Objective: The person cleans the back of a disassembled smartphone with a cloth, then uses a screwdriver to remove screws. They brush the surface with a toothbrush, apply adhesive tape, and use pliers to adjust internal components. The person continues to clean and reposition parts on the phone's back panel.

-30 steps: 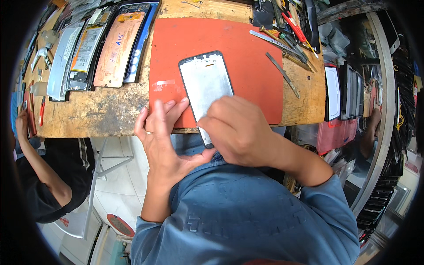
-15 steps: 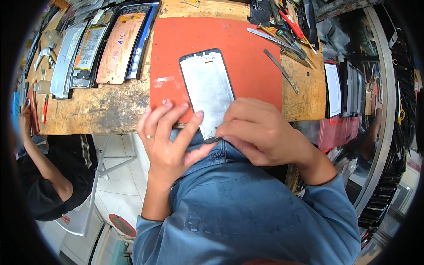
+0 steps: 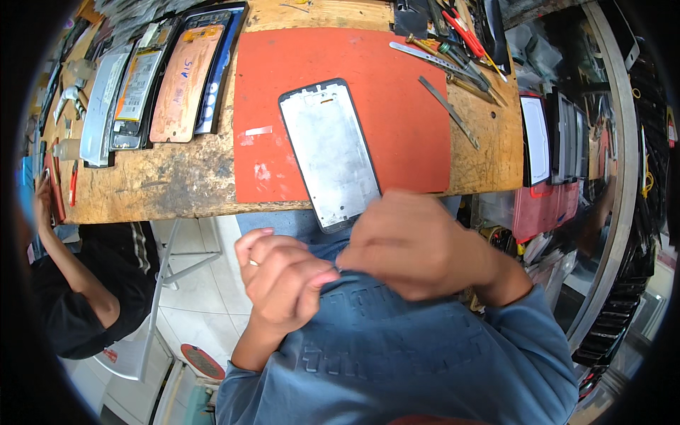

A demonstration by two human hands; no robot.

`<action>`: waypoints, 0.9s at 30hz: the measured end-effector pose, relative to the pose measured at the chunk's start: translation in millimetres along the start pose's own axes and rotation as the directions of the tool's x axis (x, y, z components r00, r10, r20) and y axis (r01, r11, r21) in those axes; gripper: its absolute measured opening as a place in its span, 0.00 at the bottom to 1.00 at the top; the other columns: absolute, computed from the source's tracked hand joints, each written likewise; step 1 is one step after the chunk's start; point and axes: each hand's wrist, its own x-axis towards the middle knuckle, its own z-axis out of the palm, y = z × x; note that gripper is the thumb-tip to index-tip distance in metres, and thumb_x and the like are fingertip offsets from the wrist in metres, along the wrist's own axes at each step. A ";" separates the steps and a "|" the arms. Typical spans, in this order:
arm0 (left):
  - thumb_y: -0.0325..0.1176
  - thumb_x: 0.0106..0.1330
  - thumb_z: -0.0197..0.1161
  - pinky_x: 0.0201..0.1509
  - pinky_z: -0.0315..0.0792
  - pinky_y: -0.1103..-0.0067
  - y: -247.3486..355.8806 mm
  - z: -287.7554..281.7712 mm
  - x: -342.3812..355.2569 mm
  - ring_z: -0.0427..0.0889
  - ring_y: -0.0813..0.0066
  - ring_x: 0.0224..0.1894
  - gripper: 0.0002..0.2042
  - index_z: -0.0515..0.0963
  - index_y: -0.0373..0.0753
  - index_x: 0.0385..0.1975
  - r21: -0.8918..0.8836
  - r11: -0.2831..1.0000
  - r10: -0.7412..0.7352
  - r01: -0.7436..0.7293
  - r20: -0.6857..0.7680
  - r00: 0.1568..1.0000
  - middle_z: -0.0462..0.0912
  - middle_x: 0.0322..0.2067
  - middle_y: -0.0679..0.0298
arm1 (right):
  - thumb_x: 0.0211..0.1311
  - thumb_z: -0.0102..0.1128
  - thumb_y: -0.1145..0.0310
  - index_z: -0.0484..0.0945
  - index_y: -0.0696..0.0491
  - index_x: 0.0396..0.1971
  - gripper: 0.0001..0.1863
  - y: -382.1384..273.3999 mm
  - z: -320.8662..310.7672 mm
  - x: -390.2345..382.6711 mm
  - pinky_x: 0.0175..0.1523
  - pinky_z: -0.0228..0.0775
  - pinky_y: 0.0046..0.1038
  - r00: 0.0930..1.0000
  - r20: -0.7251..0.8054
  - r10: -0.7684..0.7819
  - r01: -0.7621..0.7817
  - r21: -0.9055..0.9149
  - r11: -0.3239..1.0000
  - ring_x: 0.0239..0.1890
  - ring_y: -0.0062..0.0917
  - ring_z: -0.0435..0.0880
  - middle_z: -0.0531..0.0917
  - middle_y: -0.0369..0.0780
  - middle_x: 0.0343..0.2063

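A phone screen frame point(image 3: 333, 152), with a silver-grey back and black rim, lies on the red mat point(image 3: 411, 134), its lower end jutting past the bench edge towards me. My left hand point(image 3: 283, 276) is off it, just below its near end, fingers curled and thumb pressed to the forefinger. Beside it my right hand point(image 3: 411, 244), smeared by motion, is closed in a pinch near the frame's lower right corner. The two sets of fingertips almost meet over my lap. Whatever they pinch is too small or hidden to make out.
Opened phones and panels point(image 3: 188, 85) stand in a row at the left. Tweezers point(image 3: 425, 57), screwdrivers point(image 3: 476, 88) and a thin metal blade point(image 3: 450, 113) lie at the right. Another person's arm point(image 3: 74, 265) is at the far left. A glass case point(image 3: 602, 177) stands right.
Both hands have come off the frame's near end and moved towards my body. My left fingers have gone from spread to curled, and the fingertips of both hands have come together.
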 end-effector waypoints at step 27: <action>0.73 0.63 0.67 0.73 0.61 0.59 -35.6 7.4 34.7 0.79 0.57 0.69 0.39 0.90 0.46 0.61 0.367 0.929 0.014 -0.053 0.108 0.994 0.87 0.60 0.62 | 0.60 0.64 0.65 0.83 0.53 0.37 0.09 32.7 13.5 9.3 0.44 0.68 0.34 0.986 0.108 -0.126 0.154 -0.318 0.935 0.39 0.29 0.79 0.78 0.35 0.35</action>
